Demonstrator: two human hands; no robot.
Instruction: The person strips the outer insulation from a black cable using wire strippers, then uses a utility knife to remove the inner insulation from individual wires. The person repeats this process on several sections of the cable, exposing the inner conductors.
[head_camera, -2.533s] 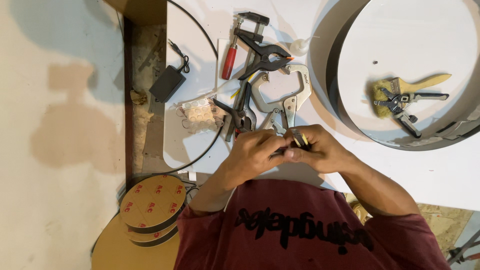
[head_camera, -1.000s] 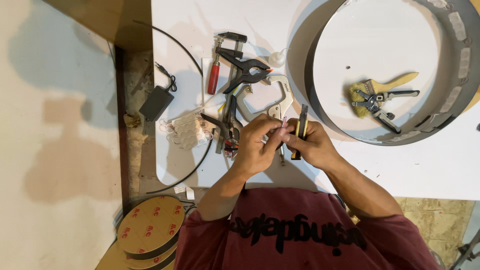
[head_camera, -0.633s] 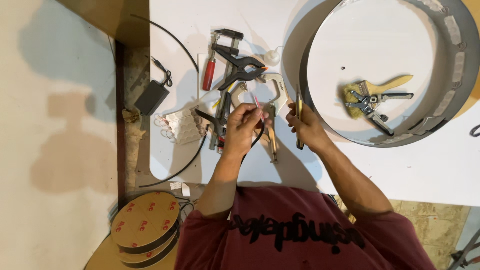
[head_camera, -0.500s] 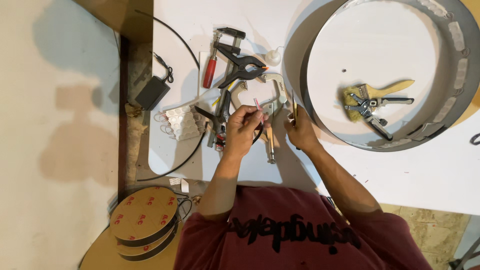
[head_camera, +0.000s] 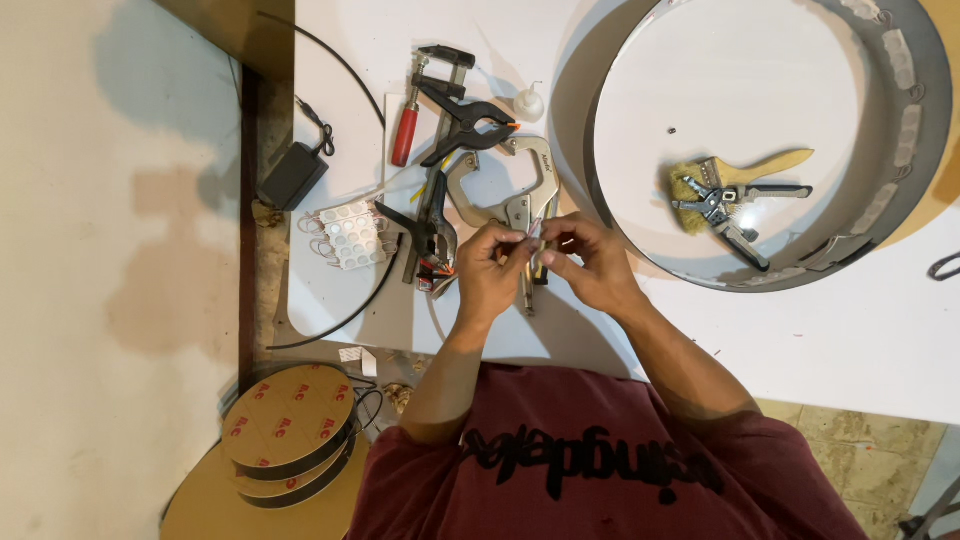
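From the head view, looking down, the left hand (head_camera: 492, 272) and the right hand (head_camera: 592, 262) meet close together over the white table (head_camera: 860, 330), fingertips almost touching. Both are closed in a pinch on a small pale piece (head_camera: 531, 236) held between them; it is too small to tell what it is. Directly beneath and just beyond the hands lie silver locking pliers (head_camera: 515, 190) with wide curved jaws, their handles running under the fingers. Just beyond those pliers, farther from the hands, sits a black spring clamp (head_camera: 462, 128) with orange tips, and beside it a bar clamp with a red handle (head_camera: 405, 135). To the left of the left hand, near it, lies another dark clamp (head_camera: 428, 232), and just past that a white strip of small light modules (head_camera: 350, 235) with a black cable curling around. Farther left, at the table's edge, rests a black power adapter (head_camera: 293, 175). To the right of the right hand stands a large grey metal ring (head_camera: 580, 130), its wall just beside the knuckles; inside it, well apart from the hands, lie a wood-handled brush (head_camera: 745, 172) and black wire strippers (head_camera: 725, 210). Below the left forearm, off the table, is a stack of tape rolls (head_camera: 285, 425).
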